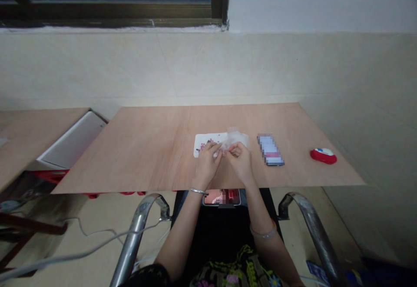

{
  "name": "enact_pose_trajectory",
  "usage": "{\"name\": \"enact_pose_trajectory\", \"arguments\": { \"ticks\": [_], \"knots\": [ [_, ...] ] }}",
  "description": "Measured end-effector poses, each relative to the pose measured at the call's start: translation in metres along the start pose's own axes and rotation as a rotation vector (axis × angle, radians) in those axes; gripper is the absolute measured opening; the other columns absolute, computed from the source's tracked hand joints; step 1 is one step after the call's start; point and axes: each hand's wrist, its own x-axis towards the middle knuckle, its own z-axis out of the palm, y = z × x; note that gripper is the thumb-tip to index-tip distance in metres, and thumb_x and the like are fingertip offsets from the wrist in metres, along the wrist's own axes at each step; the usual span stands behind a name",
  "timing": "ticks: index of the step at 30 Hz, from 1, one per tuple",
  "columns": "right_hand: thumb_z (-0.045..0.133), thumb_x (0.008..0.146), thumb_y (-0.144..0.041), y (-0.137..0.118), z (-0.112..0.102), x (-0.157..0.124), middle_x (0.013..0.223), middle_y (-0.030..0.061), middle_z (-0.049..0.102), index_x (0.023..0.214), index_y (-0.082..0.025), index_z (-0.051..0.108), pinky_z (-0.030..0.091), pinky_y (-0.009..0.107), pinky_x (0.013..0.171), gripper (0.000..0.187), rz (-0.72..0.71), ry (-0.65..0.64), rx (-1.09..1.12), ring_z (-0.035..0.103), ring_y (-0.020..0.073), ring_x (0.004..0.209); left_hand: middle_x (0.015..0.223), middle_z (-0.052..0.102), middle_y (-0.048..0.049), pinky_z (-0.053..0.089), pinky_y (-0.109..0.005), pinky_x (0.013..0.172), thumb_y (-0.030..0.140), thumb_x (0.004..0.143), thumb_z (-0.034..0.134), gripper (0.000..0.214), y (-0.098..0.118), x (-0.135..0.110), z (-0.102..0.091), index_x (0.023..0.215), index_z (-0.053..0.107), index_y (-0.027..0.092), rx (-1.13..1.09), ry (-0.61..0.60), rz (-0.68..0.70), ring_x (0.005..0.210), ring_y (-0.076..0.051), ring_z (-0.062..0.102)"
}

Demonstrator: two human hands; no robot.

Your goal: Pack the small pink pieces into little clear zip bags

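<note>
A seated person works at a plywood board [130, 148] set against a tiled wall, seen from the room. Left of the board, a second wooden desktop [39, 126] sits beside it, with a white panel [73, 139] at its corner, while a grey cable [91, 239] runs across the floor below the board's near edge and a chrome chair arm [137, 230] rises just in front of that edge. Toward the middle of the board, the left hand [206, 165], a silver bangle [197, 191] at its wrist, curls nearly closed, its fingertips pinched onto a clear plastic film [236, 139] at the edge of a white floral card [205, 143], which lies flat on the board. The right hand [237, 163], also curled, meets it fingertip to fingertip and pinches the same film, the exact grip partly hidden by the fingers. Below the board's near edge, a smartphone [221, 197] rests in the person's lap. Further right on the board lie a pixelated packet [270, 149], just beyond the right hand, and a red-and-white oval object [323, 155] near the board's right end, with a second chrome chair arm [312, 221] in front of the board's near edge
</note>
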Motion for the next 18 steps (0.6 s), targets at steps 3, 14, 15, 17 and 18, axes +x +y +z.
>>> {"name": "enact_pose_trajectory", "arguments": {
  "ticks": [3,14,15,17,18],
  "knots": [
    [0.059,0.073,-0.026,0.003,-0.001,0.000,0.067,-0.0025,0.060,0.073,-0.022,0.048,0.051,0.027,0.063,0.013,0.002,0.022,-0.046,0.062,0.0146,0.063,0.110,0.065,-0.0098,0.045,-0.039,0.093,0.019,0.084,0.059,0.024,0.001,0.000,-0.001,0.107,0.067,0.018,0.046,0.021,-0.047,0.106,-0.023,0.059],
    [0.067,0.069,-0.021,0.006,-0.001,0.009,0.144,0.0084,0.044,0.138,-0.025,0.040,0.034,0.046,0.111,0.075,-0.398,-0.190,-0.443,0.038,0.0261,0.135,0.087,0.070,-0.0046,0.050,-0.026,0.071,0.013,0.078,0.057,0.018,-0.010,0.013,-0.005,0.092,0.068,0.016,-0.312,-0.048,-0.152,0.074,-0.014,0.062],
    [0.065,0.070,-0.019,0.007,0.001,0.010,0.142,0.0088,0.046,0.138,-0.024,0.041,0.035,0.045,0.110,0.072,-0.404,-0.182,-0.436,0.040,0.0255,0.134,0.085,0.070,-0.0041,0.049,-0.026,0.070,0.014,0.078,0.057,0.015,-0.010,0.015,-0.008,0.088,0.068,0.016,-0.318,-0.076,-0.132,0.073,-0.013,0.062],
    [0.064,0.071,-0.018,0.008,0.004,0.012,0.136,0.0095,0.053,0.134,-0.022,0.047,0.037,0.044,0.109,0.066,-0.411,-0.154,-0.420,0.045,0.0252,0.129,0.081,0.069,-0.0033,0.048,-0.025,0.068,0.016,0.078,0.058,0.012,-0.008,0.018,-0.014,0.084,0.067,0.016,-0.333,-0.121,-0.103,0.071,-0.013,0.060],
    [0.064,0.071,-0.018,0.009,0.005,0.013,0.133,0.0097,0.055,0.131,-0.021,0.049,0.038,0.044,0.108,0.062,-0.413,-0.138,-0.415,0.047,0.0255,0.127,0.080,0.068,-0.0030,0.047,-0.024,0.067,0.017,0.078,0.058,0.012,-0.006,0.019,-0.017,0.084,0.068,0.016,-0.345,-0.141,-0.095,0.071,-0.013,0.060]
  ]
}}
